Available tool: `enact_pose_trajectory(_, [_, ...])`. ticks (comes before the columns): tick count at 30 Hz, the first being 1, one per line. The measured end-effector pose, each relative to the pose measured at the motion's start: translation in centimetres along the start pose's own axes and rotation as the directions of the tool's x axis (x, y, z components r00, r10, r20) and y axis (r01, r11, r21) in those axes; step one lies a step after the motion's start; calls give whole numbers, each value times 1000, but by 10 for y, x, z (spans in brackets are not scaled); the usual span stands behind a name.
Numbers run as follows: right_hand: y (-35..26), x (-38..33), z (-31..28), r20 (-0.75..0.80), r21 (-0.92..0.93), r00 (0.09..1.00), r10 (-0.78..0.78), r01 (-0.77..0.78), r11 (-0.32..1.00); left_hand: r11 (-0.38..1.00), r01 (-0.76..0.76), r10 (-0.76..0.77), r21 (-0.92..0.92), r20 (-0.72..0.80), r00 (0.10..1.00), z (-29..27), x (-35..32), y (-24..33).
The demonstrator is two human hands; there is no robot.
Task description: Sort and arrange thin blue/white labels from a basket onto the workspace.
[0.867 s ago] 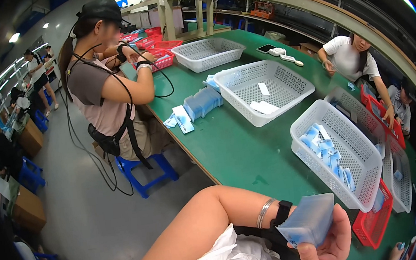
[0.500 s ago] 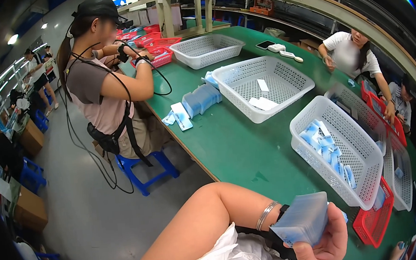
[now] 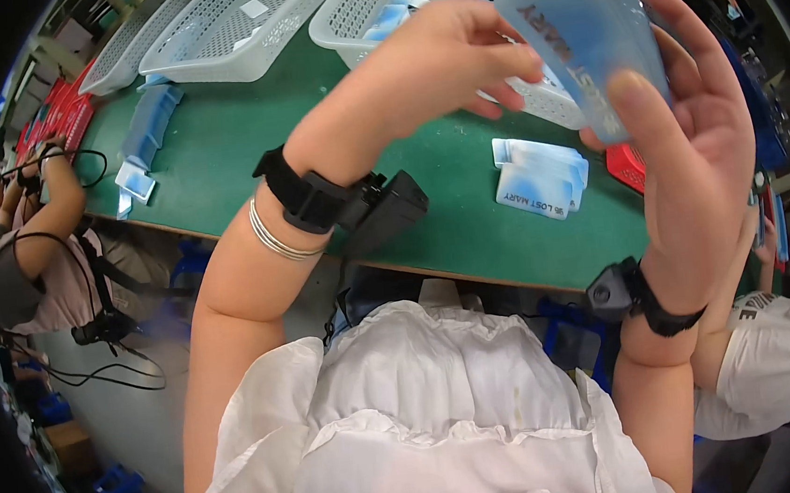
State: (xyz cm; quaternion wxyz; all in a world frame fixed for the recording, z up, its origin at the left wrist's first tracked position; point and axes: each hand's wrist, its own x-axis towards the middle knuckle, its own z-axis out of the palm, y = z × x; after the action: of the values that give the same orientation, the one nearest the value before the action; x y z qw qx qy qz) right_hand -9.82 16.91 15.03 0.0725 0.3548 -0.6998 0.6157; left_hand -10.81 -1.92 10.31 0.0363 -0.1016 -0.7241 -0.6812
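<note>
My right hand (image 3: pixel 700 135) is raised at the upper right, its fingers and thumb closed round a stack of translucent blue-and-white plastic cards (image 3: pixel 584 42). The stack stands tilted, with dark print on its front. Beside its left edge is my left hand (image 3: pixel 445 68), fingers bent and apart, nothing visible in them; whether a fingertip touches the cards I cannot tell. On the green table below the hands lies a small overlapping pile of similar cards (image 3: pixel 539 177). Both wrists wear black straps with small devices.
White perforated baskets (image 3: pixel 210 61) stand along the far side; another basket (image 3: pixel 348 30) holds blue cards. A row of cards (image 3: pixel 152 127) lies at the left, near red baskets (image 3: pixel 55 117). A red basket (image 3: pixel 628 168) sits at right. Co-workers sit at both sides.
My view has turned down and right. The stack is now raised higher, still in my right hand. My left hand has come up beside it, and a card pile on the table shows.
</note>
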Motion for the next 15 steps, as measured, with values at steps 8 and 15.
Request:
enact_pose_trajectory(8, [44, 2, -21, 173, 126, 978, 116, -139, 982, 948, -51, 27, -315, -81, 996, -1, -17, 3])
enact_pose_trajectory(15, [64, 14, -20, 214, 137, 966, 142, -174, 975, 801, -330, 502, 500, -261, 824, 18, -29, 4])
